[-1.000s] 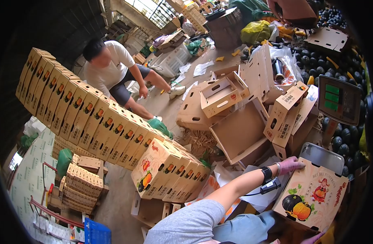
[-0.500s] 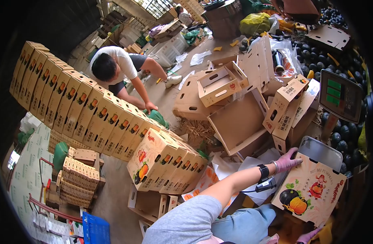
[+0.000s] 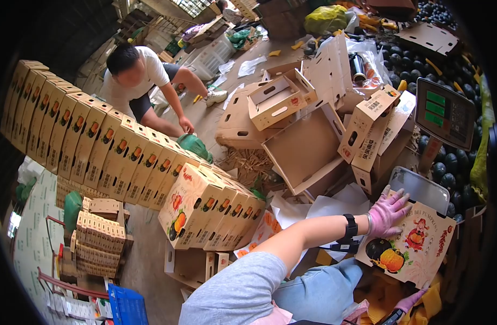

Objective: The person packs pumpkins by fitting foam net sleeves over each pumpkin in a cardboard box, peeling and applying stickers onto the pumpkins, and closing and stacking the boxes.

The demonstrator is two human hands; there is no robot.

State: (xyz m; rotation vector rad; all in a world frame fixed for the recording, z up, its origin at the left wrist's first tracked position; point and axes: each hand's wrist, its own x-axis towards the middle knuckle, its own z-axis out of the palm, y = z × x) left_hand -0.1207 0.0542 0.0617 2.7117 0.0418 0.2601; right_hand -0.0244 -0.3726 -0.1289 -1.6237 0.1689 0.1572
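Observation:
A printed pumpkin carton (image 3: 422,230) lies before me with its lid up, overlapping a metal scale tray (image 3: 403,177). My left hand (image 3: 388,215), in a pink glove, lies flat on the lid's upper left part with its fingers spread. At the lower edge my right hand (image 3: 412,299), also gloved, grips the carton's corner; part of its fingers is hidden. The scale's display (image 3: 444,115) stands just beyond the tray, with lit green panels. Yellow pieces (image 3: 386,303) lie below the carton.
A long row of printed cartons (image 3: 121,143) runs across the left. A person (image 3: 137,76) crouches behind it, one hand on a green bag (image 3: 194,147). Opened cartons (image 3: 308,151) pile up in the middle. Dark green pumpkins (image 3: 449,176) lie at right, a blue crate (image 3: 126,304) at lower left.
My left hand has moved from the carton's upper edge onto its lid, fingers now spread. The crouching person has raised their head and drawn the hand back slightly. The whole view has shifted a little.

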